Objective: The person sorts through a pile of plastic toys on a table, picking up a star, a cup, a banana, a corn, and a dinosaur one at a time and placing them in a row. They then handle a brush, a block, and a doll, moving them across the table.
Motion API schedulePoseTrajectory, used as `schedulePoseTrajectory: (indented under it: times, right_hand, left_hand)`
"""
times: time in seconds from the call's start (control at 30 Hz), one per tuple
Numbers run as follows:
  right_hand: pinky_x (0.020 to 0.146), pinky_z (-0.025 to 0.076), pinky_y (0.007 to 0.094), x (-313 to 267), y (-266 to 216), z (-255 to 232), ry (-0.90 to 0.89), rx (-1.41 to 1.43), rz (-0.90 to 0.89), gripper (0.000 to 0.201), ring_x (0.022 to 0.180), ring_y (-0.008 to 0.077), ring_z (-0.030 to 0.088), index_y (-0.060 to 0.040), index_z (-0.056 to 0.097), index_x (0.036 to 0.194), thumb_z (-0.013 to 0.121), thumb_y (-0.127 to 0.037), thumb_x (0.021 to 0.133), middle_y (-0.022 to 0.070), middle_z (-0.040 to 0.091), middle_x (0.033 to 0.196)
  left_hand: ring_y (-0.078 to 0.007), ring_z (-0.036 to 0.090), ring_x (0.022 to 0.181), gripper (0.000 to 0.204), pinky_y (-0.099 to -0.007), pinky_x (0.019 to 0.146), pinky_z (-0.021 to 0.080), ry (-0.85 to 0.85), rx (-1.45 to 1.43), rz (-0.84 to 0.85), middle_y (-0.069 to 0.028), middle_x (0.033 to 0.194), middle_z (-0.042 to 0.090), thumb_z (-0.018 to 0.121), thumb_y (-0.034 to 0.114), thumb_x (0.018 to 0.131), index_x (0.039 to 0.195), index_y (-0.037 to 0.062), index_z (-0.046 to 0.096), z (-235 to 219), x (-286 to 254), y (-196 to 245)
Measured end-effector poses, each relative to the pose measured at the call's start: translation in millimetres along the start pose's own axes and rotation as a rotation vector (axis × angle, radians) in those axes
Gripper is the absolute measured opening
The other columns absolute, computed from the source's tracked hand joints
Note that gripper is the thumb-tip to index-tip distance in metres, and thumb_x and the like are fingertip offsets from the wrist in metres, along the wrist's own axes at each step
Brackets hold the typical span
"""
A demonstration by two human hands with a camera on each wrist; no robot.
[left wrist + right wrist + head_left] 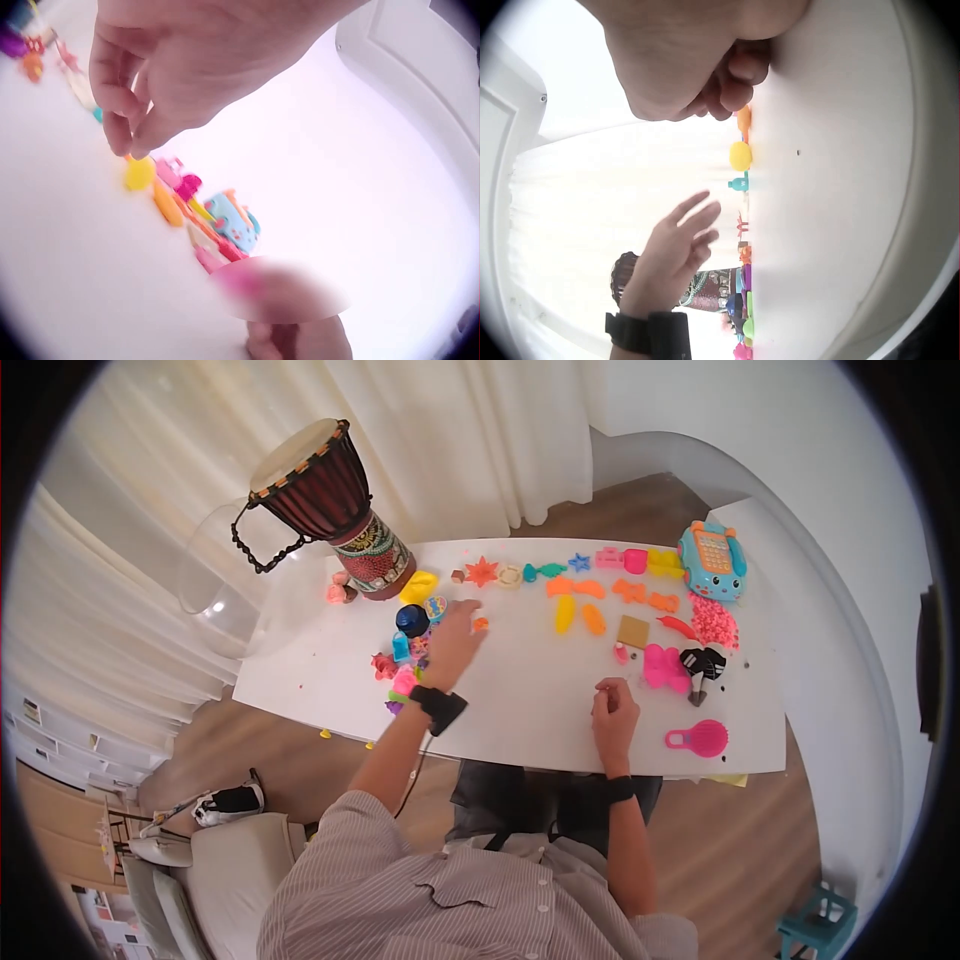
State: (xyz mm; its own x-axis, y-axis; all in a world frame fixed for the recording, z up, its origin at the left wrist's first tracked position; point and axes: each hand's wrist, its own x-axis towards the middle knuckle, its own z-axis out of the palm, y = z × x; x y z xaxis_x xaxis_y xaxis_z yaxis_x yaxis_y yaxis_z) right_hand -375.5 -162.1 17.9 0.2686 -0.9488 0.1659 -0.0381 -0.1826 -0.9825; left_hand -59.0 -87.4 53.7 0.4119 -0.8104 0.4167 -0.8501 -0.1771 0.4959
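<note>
My left hand (455,647) is over the left part of the white table (520,700), beside a small orange piece (481,624). Its fingers are slightly bent and apart in the right wrist view, with nothing visible between them. Seen from the left wrist, the thumb of that hand (180,67) comes close to the fingertips. Near the front edge, my right hand (615,720) rests on the table with loosely curled fingers and no object visible in it. To its right lie a pink bow-shaped toy (664,668) and a pink scoop (708,738).
A drum (325,500) stands at the back left, with a dark blue toy (411,621) and other colourful pieces in front. Rows of small toys, including a red star-like one (481,571), run toward a blue toy phone (714,565) and pink beads (714,624).
</note>
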Motion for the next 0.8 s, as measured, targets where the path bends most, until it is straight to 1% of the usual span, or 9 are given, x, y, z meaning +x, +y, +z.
schedulePoseTrajectory:
  times: [0.03,0.1,0.13,0.23,0.37,0.43,0.53,0.67,0.8]
  right_hand:
    - [0.054,0.038,0.0277,0.0,-0.6,0.2,0.0,-0.033,-0.01,0.004,0.056,0.0078,0.047,-0.0017,0.064,0.097,0.061,0.0,0.095,0.0025,0.05,0.062]
    - [0.054,0.037,0.028,-0.6,-1.7,2.3,-0.006,-0.061,-0.022,0.004,0.056,0.0077,0.046,-0.002,0.064,0.097,0.061,0.0,0.094,0.0024,0.049,0.062]
    - [0.054,0.037,0.0281,-0.8,-1.9,2.0,-0.008,-0.066,-0.025,0.004,0.056,0.0079,0.046,-0.002,0.064,0.096,0.061,0.0,0.094,0.0026,0.049,0.062]
    - [0.054,0.038,0.0284,-0.3,-2.7,0.4,-0.008,-0.077,-0.024,0.004,0.056,0.0083,0.046,-0.002,0.064,0.096,0.061,0.0,0.094,0.0029,0.049,0.062]
    - [0.055,0.038,0.0283,-1.5,-3.6,1.2,-0.006,-0.074,-0.025,0.004,0.057,0.0087,0.046,-0.0019,0.064,0.096,0.061,0.0,0.094,0.0032,0.049,0.062]
    - [0.055,0.038,0.0281,-2.3,-3.7,1.2,-0.008,-0.072,-0.02,0.004,0.057,0.0085,0.047,-0.0019,0.064,0.096,0.061,0.0,0.094,0.0032,0.049,0.062]
    - [0.056,0.038,0.0278,-0.9,-3.6,1.1,-0.015,-0.082,-0.017,0.004,0.058,0.0081,0.047,-0.0019,0.064,0.097,0.061,0.0,0.094,0.0032,0.05,0.062]
    - [0.056,0.038,0.0274,-1.2,-3.3,1.3,-0.019,-0.081,-0.013,0.004,0.058,0.0076,0.047,-0.0017,0.063,0.097,0.061,0.0,0.095,0.0026,0.051,0.063]
    - [0.055,0.038,0.0274,-1.0,-3.3,0.2,-0.009,-0.077,-0.025,0.004,0.058,0.0077,0.047,-0.0017,0.063,0.097,0.061,0.0,0.095,0.0023,0.051,0.063]
  left_hand:
    - [-0.0353,0.067,0.113,0.046,-0.0462,0.091,0.057,0.001,0.008,-0.002,-0.0117,0.128,0.065,0.077,0.015,0.087,0.13,0.0129,0.062,-11.0,-1.7,-12.4]
    - [-0.0366,0.067,0.115,0.047,-0.0494,0.092,0.057,-0.069,0.245,-0.145,-0.0134,0.128,0.066,0.078,0.02,0.086,0.13,0.0136,0.064,-26.9,-4.7,-27.3]
    - [-0.0349,0.065,0.122,0.049,-0.0455,0.101,0.053,-0.156,0.209,-0.275,-0.014,0.132,0.068,0.08,0.027,0.086,0.131,0.0141,0.068,-29.7,-3.3,-32.0]
    - [-0.0331,0.066,0.12,0.046,-0.0454,0.1,0.054,-0.241,0.228,-0.285,-0.0127,0.13,0.069,0.08,0.027,0.086,0.129,0.0139,0.07,-29.1,-4.0,-35.0]
    - [-0.0322,0.068,0.116,0.042,-0.0458,0.095,0.055,-0.212,0.267,-0.337,-0.0109,0.125,0.072,0.079,0.028,0.087,0.126,0.0151,0.071,-22.1,-0.7,-34.4]
    - [-0.0377,0.073,0.103,0.033,-0.0507,0.084,0.058,-0.185,0.257,-0.261,-0.0123,0.117,0.074,0.08,0.025,0.087,0.115,0.0134,0.067,-21.8,2.4,-37.4]
    - [-0.0382,0.073,0.102,0.031,-0.0506,0.083,0.057,-0.223,0.201,-0.273,-0.0123,0.112,0.075,0.08,0.025,0.087,0.111,0.0131,0.064,-25.4,3.0,-36.7]
    - [-0.0379,0.073,0.102,0.037,-0.0506,0.082,0.057,-0.245,0.183,-0.262,-0.0125,0.113,0.075,0.08,0.027,0.087,0.117,0.0149,0.063,-27.7,3.4,-42.6]
    - [-0.037,0.073,0.103,0.04,-0.0497,0.084,0.057,-0.078,0.163,-0.289,-0.0111,0.114,0.075,0.081,0.031,0.086,0.12,0.0157,0.065,-47.1,3.4,-28.4]
